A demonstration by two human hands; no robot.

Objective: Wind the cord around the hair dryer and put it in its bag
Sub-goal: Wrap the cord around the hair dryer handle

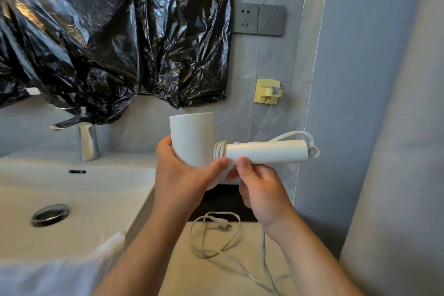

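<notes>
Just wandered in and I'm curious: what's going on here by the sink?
A person's left hand holds a white hair dryer while the right hand pinches its cord near the handle, where a few turns are already wound. The rest of the cord hangs to the floor, with the plug lying there.

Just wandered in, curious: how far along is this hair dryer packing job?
Early on. Done: a few turns of cord sit round the handle of the hair dryer, beside the barrel. In hand: the left hand grips the barrel; the right hand pinches the cord by those turns. Left: most of the cord, plug included, lies loose on the floor, and bagging hasn't started.
</notes>
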